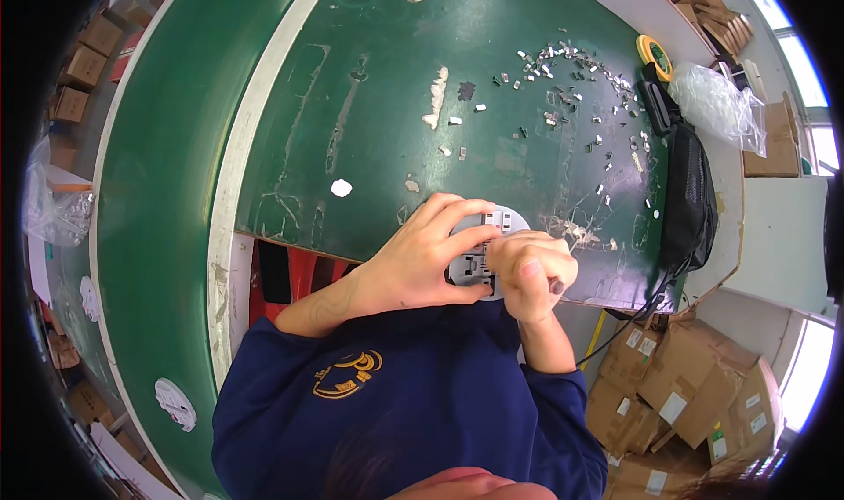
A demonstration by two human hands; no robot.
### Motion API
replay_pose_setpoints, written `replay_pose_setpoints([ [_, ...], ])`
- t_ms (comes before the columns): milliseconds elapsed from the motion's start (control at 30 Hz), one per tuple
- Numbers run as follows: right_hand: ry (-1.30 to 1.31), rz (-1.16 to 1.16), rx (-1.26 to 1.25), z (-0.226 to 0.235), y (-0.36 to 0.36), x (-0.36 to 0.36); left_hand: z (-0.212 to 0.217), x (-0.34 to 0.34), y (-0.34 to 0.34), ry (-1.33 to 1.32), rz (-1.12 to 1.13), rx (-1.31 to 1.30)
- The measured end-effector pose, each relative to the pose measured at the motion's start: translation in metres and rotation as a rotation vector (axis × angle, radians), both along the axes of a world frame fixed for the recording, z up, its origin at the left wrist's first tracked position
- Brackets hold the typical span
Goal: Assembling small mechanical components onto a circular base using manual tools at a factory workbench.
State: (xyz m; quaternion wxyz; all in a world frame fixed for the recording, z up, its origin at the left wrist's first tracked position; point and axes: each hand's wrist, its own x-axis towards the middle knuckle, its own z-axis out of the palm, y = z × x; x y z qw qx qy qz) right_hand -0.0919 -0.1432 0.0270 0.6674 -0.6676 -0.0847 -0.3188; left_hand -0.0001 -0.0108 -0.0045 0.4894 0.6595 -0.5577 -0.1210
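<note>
- Left hand [420,258]: lying palm down, fingers [453,212] spreading forward and curling over a grey round part [503,221].
- Right hand [530,271]: closing into a loose fist, thumb pressing down, touching the left fingertips.
- Forearms: bare, rising from dark blue sleeves and converging at mid-frame.
</note>
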Motion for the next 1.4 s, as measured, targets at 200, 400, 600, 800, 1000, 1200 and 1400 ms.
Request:
replay_pose_setpoints([
  [200,0.034,0.097,0.084,0.002,-0.016,-0.003,-0.004,0.001,0.002,-0.012,-0.006,0.016],
  [400,-0.158,0.079,0.422,0.009,-0.040,-0.021,0.005,-0.009,0.000,-0.156,0.035,0.098],
  [600,-0.189,0.010,0.502,-0.001,-0.047,-0.024,0.027,0.020,0.022,-0.220,0.235,0.094],
  [800,-0.192,-0.049,0.605,-0.012,-0.048,-0.026,0.066,0.095,0.085,-0.264,1.165,0.174],
  [1000,-0.159,-0.023,0.617,-0.014,-0.047,-0.025,0.035,0.139,0.104,-0.588,1.661,0.374],
  [1200,0.004,-0.078,0.652,0.021,-0.038,-0.031,0.102,0.059,0.047,-0.113,0.483,-0.013],
  [1400,-0.154,0.064,0.145,0.113,-0.008,-0.043,0.201,0.014,0.008,-0.085,-0.333,-0.509],
])
